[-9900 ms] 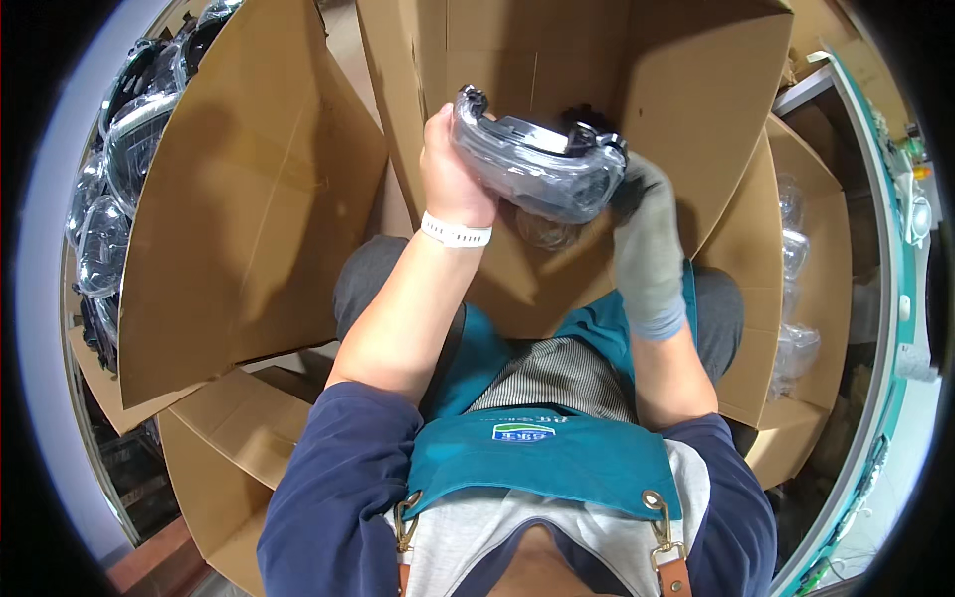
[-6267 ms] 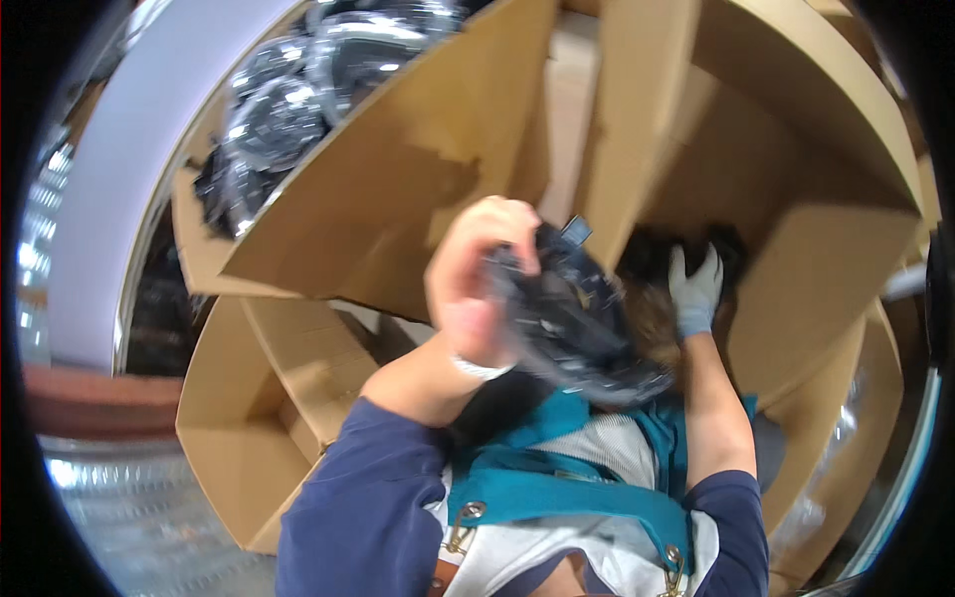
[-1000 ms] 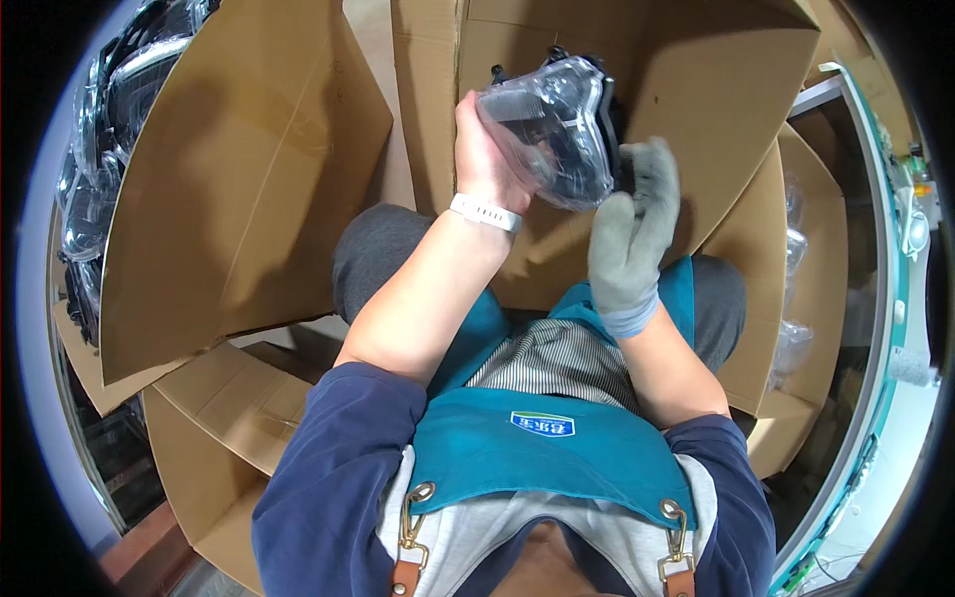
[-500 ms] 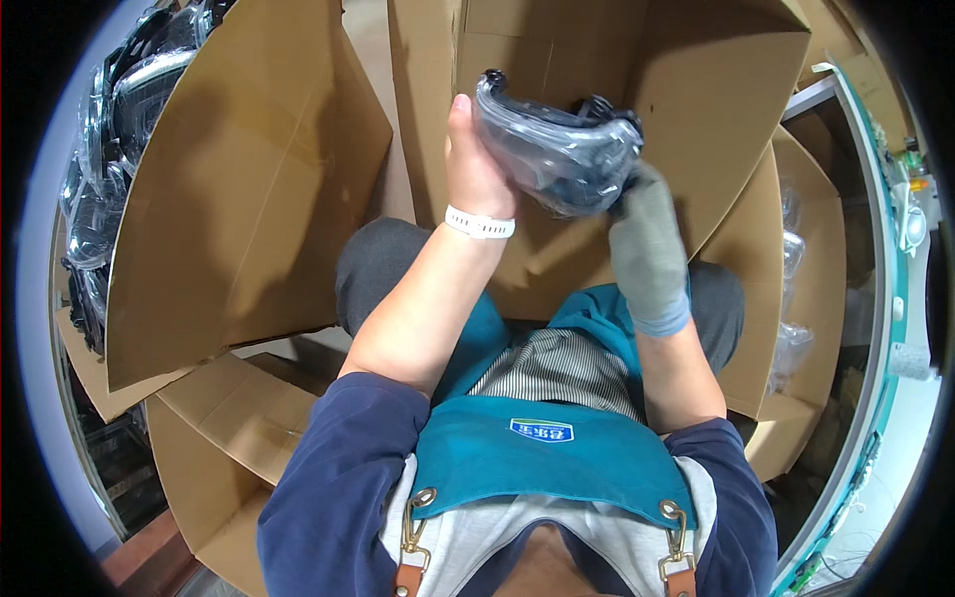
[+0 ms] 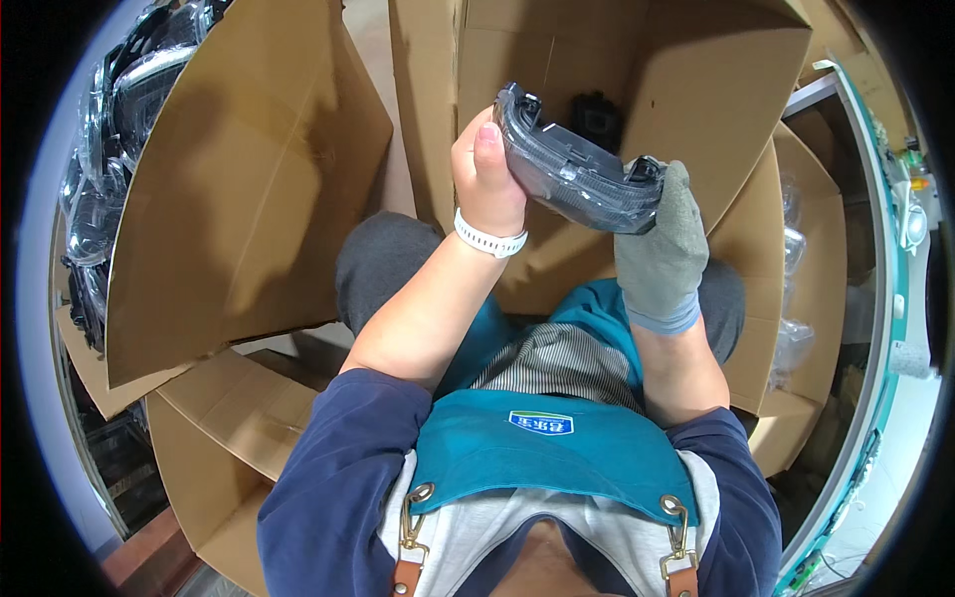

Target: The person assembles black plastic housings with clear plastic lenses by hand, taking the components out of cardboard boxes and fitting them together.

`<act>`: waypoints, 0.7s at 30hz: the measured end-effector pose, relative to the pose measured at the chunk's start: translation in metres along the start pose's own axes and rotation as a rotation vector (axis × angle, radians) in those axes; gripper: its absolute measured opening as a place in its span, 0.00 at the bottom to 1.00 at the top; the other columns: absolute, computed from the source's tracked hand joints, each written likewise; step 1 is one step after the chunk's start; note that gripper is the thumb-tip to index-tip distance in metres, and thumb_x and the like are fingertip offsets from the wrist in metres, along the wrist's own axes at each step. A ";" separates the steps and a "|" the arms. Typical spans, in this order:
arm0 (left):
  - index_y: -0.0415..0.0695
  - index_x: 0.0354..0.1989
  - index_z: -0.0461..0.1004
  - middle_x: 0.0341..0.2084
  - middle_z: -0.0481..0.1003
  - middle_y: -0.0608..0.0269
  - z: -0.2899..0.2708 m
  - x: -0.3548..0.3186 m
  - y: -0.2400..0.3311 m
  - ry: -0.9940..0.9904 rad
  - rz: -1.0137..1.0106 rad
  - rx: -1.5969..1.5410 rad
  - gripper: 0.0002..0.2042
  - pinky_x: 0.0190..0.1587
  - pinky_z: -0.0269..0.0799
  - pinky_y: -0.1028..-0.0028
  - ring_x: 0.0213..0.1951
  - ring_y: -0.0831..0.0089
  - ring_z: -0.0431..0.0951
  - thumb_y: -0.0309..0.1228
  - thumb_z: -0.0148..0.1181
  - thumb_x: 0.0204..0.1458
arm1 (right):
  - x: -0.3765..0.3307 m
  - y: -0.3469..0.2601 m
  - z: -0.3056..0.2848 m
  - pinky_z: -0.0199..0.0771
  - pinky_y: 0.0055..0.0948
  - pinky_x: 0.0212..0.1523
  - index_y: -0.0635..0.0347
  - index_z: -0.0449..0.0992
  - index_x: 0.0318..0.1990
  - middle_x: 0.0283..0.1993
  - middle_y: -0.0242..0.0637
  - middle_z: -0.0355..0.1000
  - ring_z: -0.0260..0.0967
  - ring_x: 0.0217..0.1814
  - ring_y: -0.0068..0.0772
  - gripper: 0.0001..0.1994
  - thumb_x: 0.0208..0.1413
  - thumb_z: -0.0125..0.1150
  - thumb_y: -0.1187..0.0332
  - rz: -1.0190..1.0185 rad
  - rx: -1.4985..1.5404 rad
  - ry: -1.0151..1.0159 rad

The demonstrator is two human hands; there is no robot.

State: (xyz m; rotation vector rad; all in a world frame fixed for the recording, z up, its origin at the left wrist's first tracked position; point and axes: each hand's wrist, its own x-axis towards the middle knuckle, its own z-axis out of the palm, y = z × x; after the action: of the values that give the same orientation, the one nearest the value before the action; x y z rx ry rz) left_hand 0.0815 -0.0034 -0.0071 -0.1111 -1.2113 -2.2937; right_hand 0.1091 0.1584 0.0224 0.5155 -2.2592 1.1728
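A curved headlight [image 5: 582, 184] with a clear lens and a black housing is held up between my two hands, above an opened cardboard box [image 5: 726, 109]. My bare left hand [image 5: 487, 174], with a white band at the wrist, grips its left end, thumb on top. Around the right end closes my right hand [image 5: 667, 239], in a grey glove. The glove hides part of that end. Behind the headlight, a dark object [image 5: 597, 119] shows inside the box, too shaded to make out.
A tall cardboard flap [image 5: 249, 189] stands on the left, with several plastic-wrapped lamps [image 5: 149, 90] stacked beyond it. On the right, another box [image 5: 811, 289] holds clear-wrapped pieces. A lower open box [image 5: 219, 478] sits at lower left. A metal-framed edge [image 5: 875, 199] runs along the right.
The headlight has turned in my hands and moved slightly right and toward me, its black back edge now showing more. My left thumb has shifted onto its front.
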 end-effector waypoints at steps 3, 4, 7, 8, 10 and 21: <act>0.38 0.34 0.70 0.27 0.73 0.60 0.001 0.000 0.000 -0.031 -0.017 0.000 0.27 0.37 0.70 0.74 0.31 0.72 0.74 0.55 0.43 0.56 | 0.000 0.003 0.003 0.72 0.22 0.47 0.65 0.73 0.49 0.46 0.36 0.72 0.71 0.44 0.26 0.11 0.61 0.53 0.72 -0.281 -0.226 0.079; 0.38 0.34 0.70 0.28 0.73 0.60 0.007 -0.003 0.000 -0.016 -0.025 0.020 0.26 0.38 0.70 0.74 0.32 0.72 0.74 0.54 0.42 0.57 | -0.003 0.006 0.006 0.71 0.23 0.49 0.66 0.72 0.50 0.46 0.37 0.72 0.70 0.46 0.26 0.13 0.58 0.56 0.74 -0.158 -0.053 0.106; 0.39 0.34 0.71 0.28 0.74 0.61 0.009 -0.001 -0.001 -0.008 -0.053 0.053 0.25 0.39 0.69 0.74 0.33 0.72 0.74 0.52 0.41 0.58 | -0.002 -0.003 0.001 0.68 0.27 0.52 0.66 0.68 0.53 0.48 0.38 0.70 0.69 0.49 0.28 0.21 0.51 0.63 0.75 0.080 0.116 0.082; 0.39 0.34 0.71 0.28 0.74 0.61 0.007 0.001 -0.002 -0.009 -0.071 0.071 0.24 0.40 0.69 0.73 0.33 0.72 0.74 0.50 0.40 0.59 | 0.002 -0.011 -0.001 0.67 0.28 0.54 0.66 0.65 0.54 0.49 0.40 0.68 0.68 0.50 0.29 0.26 0.46 0.67 0.74 0.194 0.118 0.026; 0.38 0.34 0.72 0.28 0.74 0.60 0.007 0.009 0.001 0.077 -0.244 -0.128 0.22 0.40 0.69 0.72 0.32 0.70 0.74 0.46 0.38 0.59 | 0.010 -0.022 -0.001 0.66 0.29 0.54 0.64 0.63 0.56 0.49 0.40 0.66 0.67 0.51 0.30 0.30 0.45 0.70 0.71 0.064 0.296 -0.091; 0.40 0.25 0.64 0.20 0.65 0.61 0.000 0.009 0.006 0.056 -0.083 -0.022 0.20 0.33 0.61 0.71 0.28 0.69 0.65 0.47 0.37 0.50 | -0.013 -0.002 0.025 0.70 0.27 0.46 0.59 0.56 0.48 0.43 0.41 0.63 0.68 0.43 0.31 0.37 0.33 0.78 0.76 -0.191 0.341 -0.164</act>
State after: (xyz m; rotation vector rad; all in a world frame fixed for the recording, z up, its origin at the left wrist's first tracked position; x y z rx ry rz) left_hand 0.0768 -0.0100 -0.0005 -0.0048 -1.1830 -2.3652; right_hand 0.1134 0.1383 0.0034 0.9689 -2.0909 1.4676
